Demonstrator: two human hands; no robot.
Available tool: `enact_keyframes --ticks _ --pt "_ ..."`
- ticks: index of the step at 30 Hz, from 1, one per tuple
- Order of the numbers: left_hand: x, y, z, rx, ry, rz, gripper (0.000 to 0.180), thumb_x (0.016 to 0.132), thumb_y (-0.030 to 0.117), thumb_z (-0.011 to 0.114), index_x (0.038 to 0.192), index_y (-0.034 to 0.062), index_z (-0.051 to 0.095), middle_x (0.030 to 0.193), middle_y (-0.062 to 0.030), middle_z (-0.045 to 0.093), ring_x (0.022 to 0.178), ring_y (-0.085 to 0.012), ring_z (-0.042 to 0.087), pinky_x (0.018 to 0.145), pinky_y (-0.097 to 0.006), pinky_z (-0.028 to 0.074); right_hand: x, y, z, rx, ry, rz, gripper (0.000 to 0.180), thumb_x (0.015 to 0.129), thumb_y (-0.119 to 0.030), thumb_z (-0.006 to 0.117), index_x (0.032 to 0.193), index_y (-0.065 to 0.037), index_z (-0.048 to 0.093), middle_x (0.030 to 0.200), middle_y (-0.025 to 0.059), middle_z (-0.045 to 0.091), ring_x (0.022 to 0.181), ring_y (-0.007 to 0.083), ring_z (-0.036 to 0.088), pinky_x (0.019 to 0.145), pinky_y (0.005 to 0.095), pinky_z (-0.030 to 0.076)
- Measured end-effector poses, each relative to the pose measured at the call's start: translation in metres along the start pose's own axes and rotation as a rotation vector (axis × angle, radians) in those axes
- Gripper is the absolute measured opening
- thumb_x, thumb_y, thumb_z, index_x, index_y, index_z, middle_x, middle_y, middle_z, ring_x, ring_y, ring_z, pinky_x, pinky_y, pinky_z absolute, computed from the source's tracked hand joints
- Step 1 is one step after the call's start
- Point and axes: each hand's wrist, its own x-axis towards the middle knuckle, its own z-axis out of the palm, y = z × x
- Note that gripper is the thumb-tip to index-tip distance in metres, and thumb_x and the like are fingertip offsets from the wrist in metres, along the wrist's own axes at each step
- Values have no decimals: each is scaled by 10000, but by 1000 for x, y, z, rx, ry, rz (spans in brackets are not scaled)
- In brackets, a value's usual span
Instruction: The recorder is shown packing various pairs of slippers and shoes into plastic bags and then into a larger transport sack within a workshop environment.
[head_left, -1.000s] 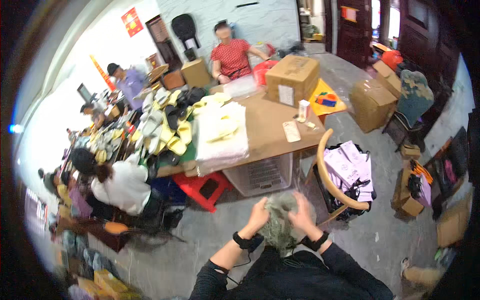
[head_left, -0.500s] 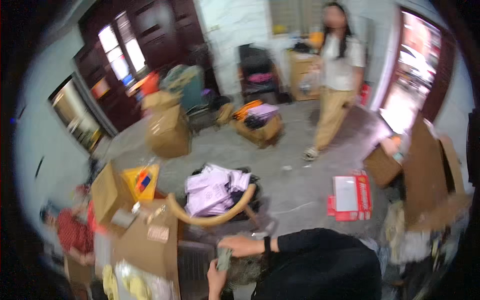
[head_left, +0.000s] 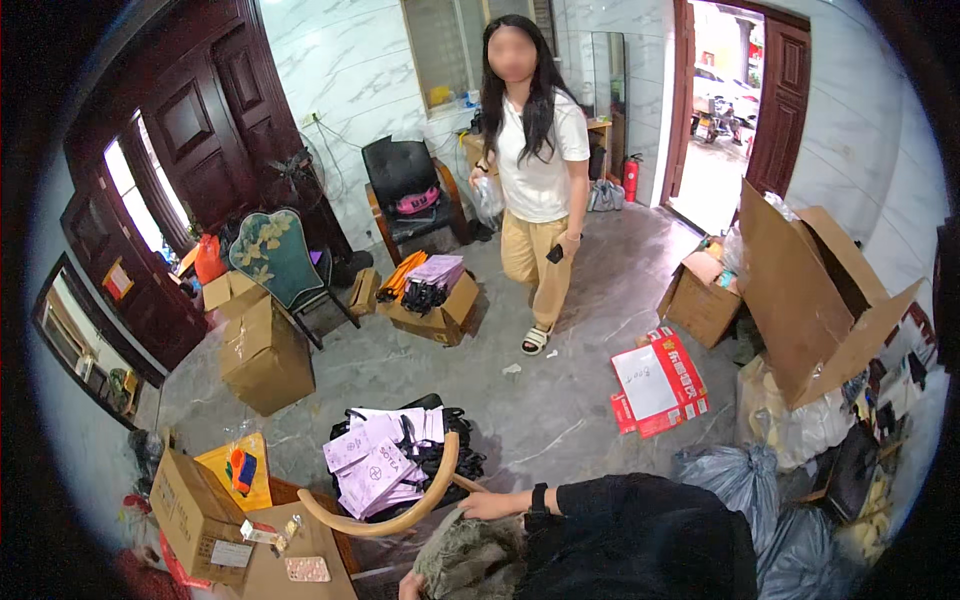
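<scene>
Both hands (head_left: 455,540) grasp a grey furry bundle (head_left: 470,560) beside a curved wooden chair back (head_left: 400,515) holding purple bags (head_left: 375,465).

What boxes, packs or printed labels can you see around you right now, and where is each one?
Sealed brown carton: floor at left, taped.
Brown carton with white label: lower left, on the table edge.
Open carton of purple and orange packs: floor, centre.
Flattened red and white carton: floor, right.
Large open brown carton: far right, flaps up.
Purple flat packs: on the chair, near the right hand.
</scene>
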Motion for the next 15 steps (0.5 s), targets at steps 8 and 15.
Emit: enact_keyframes --ticks 8,15 --pt "22 53 -2 636 -235 -586 449 861 173 506 1273 74 357 1209 -131 457 1104 -174 431 855 -318 384 12 -65 -107 195 -658 394 330 841 -378 506 898 -54 521 732 -36 465 606 100 394 542 268 352" --pt "73 8 -41 1482 361 385 294 577 -63 512 858 24 508 683 -137 500 622 -333 501 527 -394 400 24 -18 -102 -581 -462 140 338 631 -206 652 897 -29 540 744 115 578 677 256 560 537 388 428"
